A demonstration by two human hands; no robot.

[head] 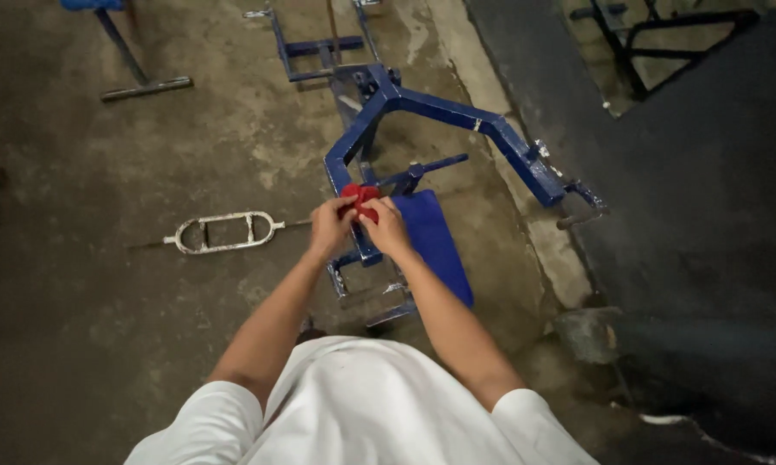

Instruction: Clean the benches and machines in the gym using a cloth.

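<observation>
I grip one small red cloth [359, 197] with both hands, my left hand [330, 226] and right hand [385, 227] closed on it side by side, held above the blue painted steel exercise frame [457, 116]. One blue padded seat [435, 241] lies just right of my hands, part of that frame. On the concrete floor [86, 301] to the left lies one silver metal cage-shaped lifting bar [224, 232]. Far left stands one blue-topped metal stand [130, 60]. I see no containers here.
</observation>
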